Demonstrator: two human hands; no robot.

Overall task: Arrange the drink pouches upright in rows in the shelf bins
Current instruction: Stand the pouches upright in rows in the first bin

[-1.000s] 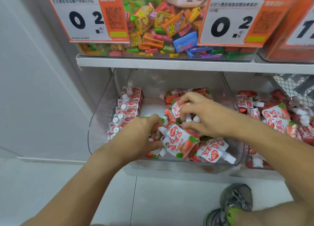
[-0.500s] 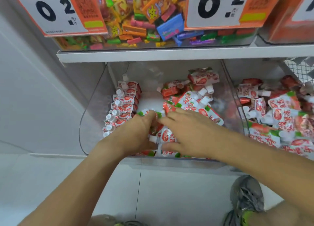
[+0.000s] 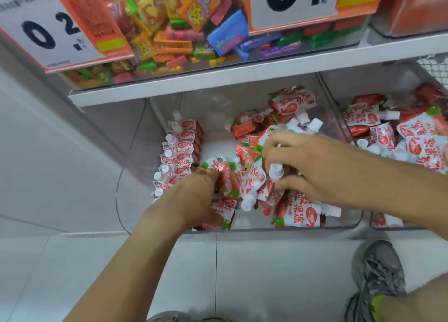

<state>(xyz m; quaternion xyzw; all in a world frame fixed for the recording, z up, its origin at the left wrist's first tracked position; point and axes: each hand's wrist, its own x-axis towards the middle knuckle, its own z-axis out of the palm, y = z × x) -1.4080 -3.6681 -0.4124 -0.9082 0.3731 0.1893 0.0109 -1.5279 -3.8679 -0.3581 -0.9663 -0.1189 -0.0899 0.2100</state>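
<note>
A clear plastic bin [image 3: 132, 176] on the lower shelf holds red-and-white drink pouches with white caps. Along its left wall a row of upright pouches [image 3: 178, 152] stands one behind another. A loose pile of pouches [image 3: 278, 118] fills the bin's middle and right. My left hand [image 3: 191, 198] grips a bunch of pouches [image 3: 224, 176] near the front of the bin. My right hand [image 3: 303, 166] curls round a pouch with its white cap [image 3: 276, 172] sticking out between the fingers. More pouches [image 3: 298, 215] lie flat under both hands.
A second bin [image 3: 397, 127] to the right is heaped with the same pouches. Above, a white shelf edge [image 3: 218, 79] carries a bin of coloured candy [image 3: 181, 28] with orange price tags [image 3: 48, 30]. Below are a white tiled floor and my grey shoe [image 3: 378, 270].
The view has tilted down and closer to the bin. My right hand has lifted from the front pile and now holds a capped pouch. My left hand stays on its bunch near the front.
</note>
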